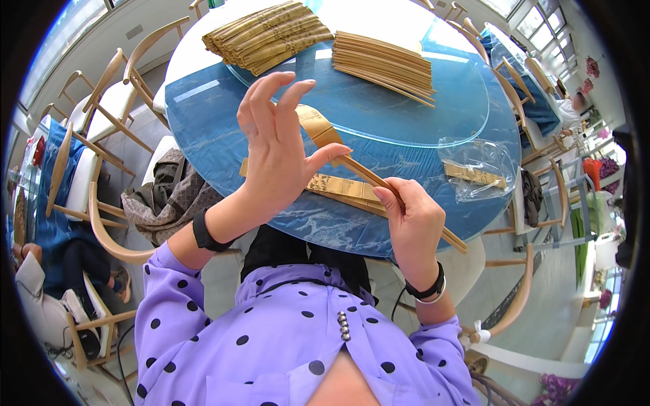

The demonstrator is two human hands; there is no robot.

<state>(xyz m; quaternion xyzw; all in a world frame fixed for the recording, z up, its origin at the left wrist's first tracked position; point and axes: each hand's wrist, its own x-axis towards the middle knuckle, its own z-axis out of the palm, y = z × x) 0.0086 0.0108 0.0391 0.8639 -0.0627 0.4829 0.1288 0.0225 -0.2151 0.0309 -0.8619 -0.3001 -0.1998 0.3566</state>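
My right hand [416, 213] grips a pair of wooden chopsticks [365, 173] slanting up to the left, their lower ends poking out below my palm. At their upper end is a gold paper chopstick sleeve [317, 126], partly hidden by my other hand; whether the tips sit inside it I cannot tell. My left hand [277, 139] is raised with fingers spread, its thumb across the chopsticks near the sleeve. Beneath both hands, flat gold sleeves [342, 185] lie on the round table [298, 227].
Across the table lie a fanned pile of gold sleeves [267, 37] and a row of bare chopsticks [382, 64]. At right is a clear plastic bag [477, 162] with gold sleeves. A chair with a patterned bag [169, 193] stands left. Other people sit at side tables.
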